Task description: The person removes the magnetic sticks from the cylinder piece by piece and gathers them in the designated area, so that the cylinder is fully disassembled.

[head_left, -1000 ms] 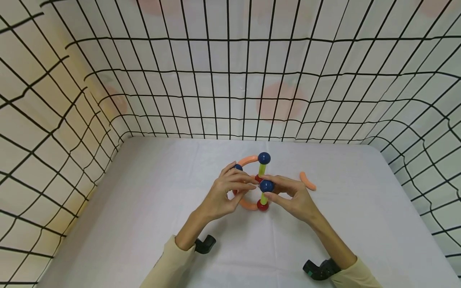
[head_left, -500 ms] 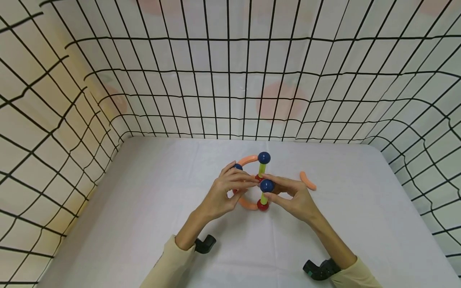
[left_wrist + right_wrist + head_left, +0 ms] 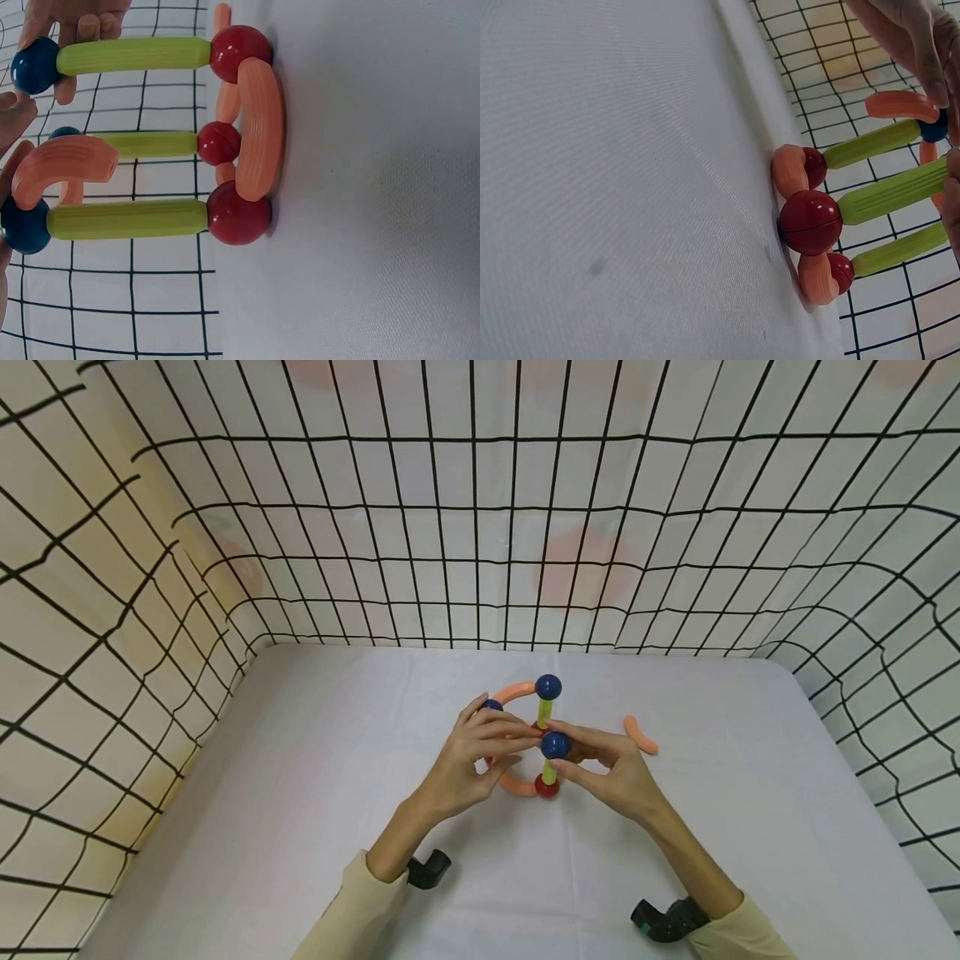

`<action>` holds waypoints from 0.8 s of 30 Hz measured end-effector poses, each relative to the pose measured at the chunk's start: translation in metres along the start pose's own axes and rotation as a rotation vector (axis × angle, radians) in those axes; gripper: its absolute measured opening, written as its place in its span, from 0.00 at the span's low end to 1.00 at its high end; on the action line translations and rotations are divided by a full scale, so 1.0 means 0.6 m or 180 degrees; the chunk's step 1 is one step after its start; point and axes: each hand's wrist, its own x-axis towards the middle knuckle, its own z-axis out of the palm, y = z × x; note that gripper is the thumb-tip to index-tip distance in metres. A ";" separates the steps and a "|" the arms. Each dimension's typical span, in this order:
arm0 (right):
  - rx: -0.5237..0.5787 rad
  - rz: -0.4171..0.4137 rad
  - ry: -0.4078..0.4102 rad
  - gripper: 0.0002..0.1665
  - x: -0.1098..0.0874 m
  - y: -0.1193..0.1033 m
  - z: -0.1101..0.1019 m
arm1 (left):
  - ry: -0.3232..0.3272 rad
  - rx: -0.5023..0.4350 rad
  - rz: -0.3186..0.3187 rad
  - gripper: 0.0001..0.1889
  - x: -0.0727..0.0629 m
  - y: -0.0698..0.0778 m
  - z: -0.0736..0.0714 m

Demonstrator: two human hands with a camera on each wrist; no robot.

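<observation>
A frame of balls and sticks stands between my hands. Its base is red balls [image 3: 240, 212] joined by curved orange sticks [image 3: 261, 127], and upright green sticks [image 3: 127, 220] carry blue balls on top. My left hand [image 3: 474, 760] grips the left blue ball [image 3: 26, 226] with its fingers around it. From that ball a curved orange stick [image 3: 900, 105] juts out, its other end free. My right hand [image 3: 613, 770] pinches the front blue ball [image 3: 555, 745] between thumb and fingers. The back blue ball [image 3: 548, 687] joins another curved orange stick [image 3: 514, 692], partly hidden behind my left hand.
A loose curved orange stick [image 3: 641, 735] lies on the white tabletop [image 3: 735, 793], right of the frame. Black wire mesh [image 3: 480, 535] rises behind and along both sides. Each wrist carries a black camera mount, such as the right mount [image 3: 670, 921].
My left fingertips have shifted slightly to the right, closer to the front blue ball. The right hand keeps its hold, and the frame stands where it was.
</observation>
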 end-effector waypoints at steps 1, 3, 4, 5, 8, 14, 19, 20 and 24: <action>-0.0008 0.0007 0.0008 0.33 0.000 0.000 0.000 | 0.0007 0.0010 0.0012 0.19 0.000 0.000 0.000; -0.0017 0.0033 0.0022 0.33 0.000 0.001 0.000 | 0.0023 0.0016 0.0038 0.19 0.000 0.000 0.000; -0.0027 0.0042 0.0028 0.33 0.000 0.001 -0.001 | 0.0033 0.0014 0.0048 0.19 0.000 -0.001 0.000; -0.0028 0.0048 0.0031 0.33 -0.001 0.002 -0.001 | 0.0043 0.0002 0.0052 0.18 0.000 0.000 0.000; -0.0018 0.0072 0.0046 0.34 -0.002 0.003 -0.002 | 0.0058 -0.0018 0.0059 0.18 0.001 -0.001 0.001; -0.0057 0.0096 0.0077 0.34 -0.003 0.003 -0.003 | 0.0050 0.0023 0.0055 0.20 0.001 0.000 0.001; -0.0101 0.0152 0.0105 0.35 -0.002 0.002 -0.004 | 0.0065 0.0033 0.0033 0.21 0.002 0.001 0.000; -0.0101 0.0153 0.0103 0.35 -0.002 0.002 -0.004 | 0.0066 0.0033 0.0024 0.20 0.002 0.001 0.000; -0.0109 0.0106 0.0087 0.36 -0.001 0.005 -0.007 | 0.0094 0.0043 0.0029 0.21 0.003 0.003 0.000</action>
